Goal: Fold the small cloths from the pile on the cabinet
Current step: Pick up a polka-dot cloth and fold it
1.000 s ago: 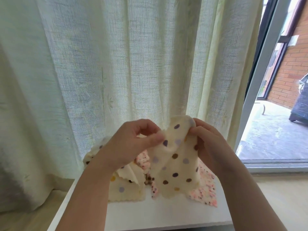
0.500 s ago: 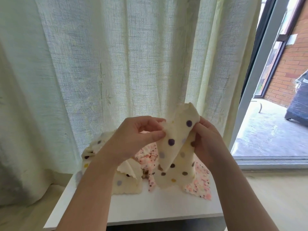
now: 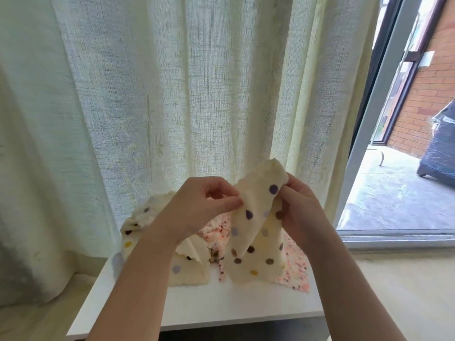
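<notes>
Head view: left grip (image 3: 197,210) and right grip (image 3: 301,212) each pinch the upper edge of a cream polka-dot fleece cloth (image 3: 253,244), which hangs over the white tabletop (image 3: 221,306), in front of the pile of cream and pink-speckled cloths (image 3: 189,271).

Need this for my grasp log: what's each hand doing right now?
Left hand: closed, pinching the polka-dot cloth.
Right hand: closed, gripping the same polka-dot cloth.
</notes>
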A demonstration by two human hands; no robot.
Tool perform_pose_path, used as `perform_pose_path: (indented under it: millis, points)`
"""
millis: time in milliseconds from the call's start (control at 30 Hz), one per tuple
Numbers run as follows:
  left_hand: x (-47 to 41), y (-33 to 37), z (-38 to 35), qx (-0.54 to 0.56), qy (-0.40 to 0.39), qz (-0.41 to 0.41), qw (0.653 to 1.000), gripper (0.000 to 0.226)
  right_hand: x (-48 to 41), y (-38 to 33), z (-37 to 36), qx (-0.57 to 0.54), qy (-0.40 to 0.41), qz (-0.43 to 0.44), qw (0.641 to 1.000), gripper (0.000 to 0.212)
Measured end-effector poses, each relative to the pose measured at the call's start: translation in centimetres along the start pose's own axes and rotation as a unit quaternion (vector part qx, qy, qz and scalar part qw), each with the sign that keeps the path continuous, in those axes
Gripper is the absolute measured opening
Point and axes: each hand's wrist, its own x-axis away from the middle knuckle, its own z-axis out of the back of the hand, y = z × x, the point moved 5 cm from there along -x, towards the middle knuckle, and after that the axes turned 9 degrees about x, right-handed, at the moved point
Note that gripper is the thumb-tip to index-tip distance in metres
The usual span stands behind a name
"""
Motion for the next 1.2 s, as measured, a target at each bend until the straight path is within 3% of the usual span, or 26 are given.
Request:
perform_pose_path:
  millis: [133, 267, 367, 500, 633, 700, 767, 1000, 1100, 1200]
  points:
    - [0.4, 1.4, 1.3, -0.022, 0.090, -0.081, 0.992, 0.011, -0.1, -0.7, 0.9, 0.196, 0.065, 0.072, 0.976, 0.026]
    - [1.3, 2.9, 2.0, -0.086, 0.123, -0.171, 0.974, 0.013, 0.8, -3.0, -0.6, 0.326, -0.018, 0.220, 0.919, 0.054]
    - [2.0, 4.1, 1.8, -0.124, 0.097, -0.229, 0.961, 0.014, 1.5, -3.7, -1.3, 0.421, -0.044, 0.260, 0.868, 0.052]
    - [2.9, 5.5, 1.5, -0.199, 0.056, -0.302, 0.931, 0.013, 1.5, -3.1, -1.1, 0.505, -0.064, 0.219, 0.832, 0.036]
    - [3.4, 6.1, 1.4, -0.239, 0.033, -0.333, 0.911, 0.013, 1.5, -2.7, -0.3, 0.559, -0.054, 0.179, 0.808, 0.037]
    - [3.6, 6.3, 1.3, -0.251, 0.021, -0.335, 0.908, 0.012, 1.6, -2.9, -0.2, 0.571, -0.059, 0.173, 0.801, 0.048]
    - [3.7, 6.3, 1.1, -0.260, 0.009, -0.336, 0.905, 0.012, 1.7, -3.2, -0.4, 0.562, -0.080, 0.180, 0.804, 0.055]
    - [3.7, 6.4, -0.2, -0.282, -0.026, -0.345, 0.895, 0.012, 2.6, -3.7, -2.0, 0.557, -0.150, 0.236, 0.782, 0.045]
    - [3.6, 6.2, -0.5, -0.288, -0.034, -0.340, 0.895, 0.011, 2.2, -3.1, -1.7, 0.617, -0.125, 0.215, 0.746, 0.016]
    - [3.3, 5.7, -0.1, -0.318, -0.025, -0.326, 0.890, 0.014, 1.4, -2.6, -0.4, 0.668, -0.038, 0.161, 0.726, 0.022]
